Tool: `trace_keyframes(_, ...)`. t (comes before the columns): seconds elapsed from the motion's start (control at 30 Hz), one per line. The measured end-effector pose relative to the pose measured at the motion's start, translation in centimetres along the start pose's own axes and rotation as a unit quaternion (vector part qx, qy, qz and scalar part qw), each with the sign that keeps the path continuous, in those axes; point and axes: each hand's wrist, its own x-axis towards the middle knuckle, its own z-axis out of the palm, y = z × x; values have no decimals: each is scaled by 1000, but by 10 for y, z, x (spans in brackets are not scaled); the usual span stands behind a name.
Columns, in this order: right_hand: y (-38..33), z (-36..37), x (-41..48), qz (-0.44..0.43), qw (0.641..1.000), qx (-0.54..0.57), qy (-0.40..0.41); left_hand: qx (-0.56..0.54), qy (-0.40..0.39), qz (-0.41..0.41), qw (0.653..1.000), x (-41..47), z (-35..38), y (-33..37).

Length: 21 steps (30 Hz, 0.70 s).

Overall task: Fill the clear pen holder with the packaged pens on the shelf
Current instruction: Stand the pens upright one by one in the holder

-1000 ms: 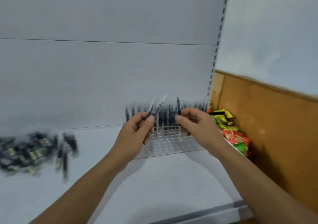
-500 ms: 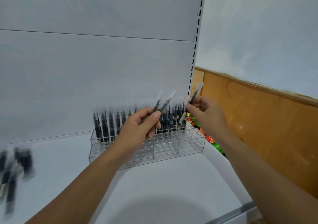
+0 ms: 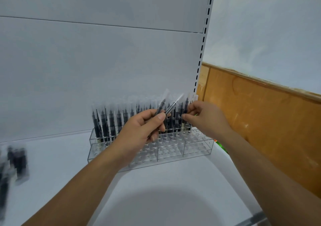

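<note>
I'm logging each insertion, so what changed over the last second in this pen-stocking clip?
The right hand carried its packaged pen rightward to the end of the back row of the clear pen holder and turned it upright among the pens there, still pinching it. The left hand still grips two packaged pens. Holder and loose pens stayed put.

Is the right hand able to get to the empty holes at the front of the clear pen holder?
Probably yes. The right hand hovers at the back row of the clear pen holder, and the empty front holes on its side lie uncovered below. The left hand only blocks holes farther left.
</note>
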Motion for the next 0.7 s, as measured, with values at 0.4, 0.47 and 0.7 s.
trace_keyframes(0.4, -1, -2, -8, 31, 998, -22, -49, 7, -5, 2, 1000, -2, 1, 0)
trace_keyframes(0.47, -6, -9, -14, 10, 1000, 0, -1, 8, -3, 2, 1000, -2, 1, 0)
trace_keyframes(0.7, -39, -11, -34, 2, 936, 329, -122, 14, 4, 8, 1000, -1, 3, -1)
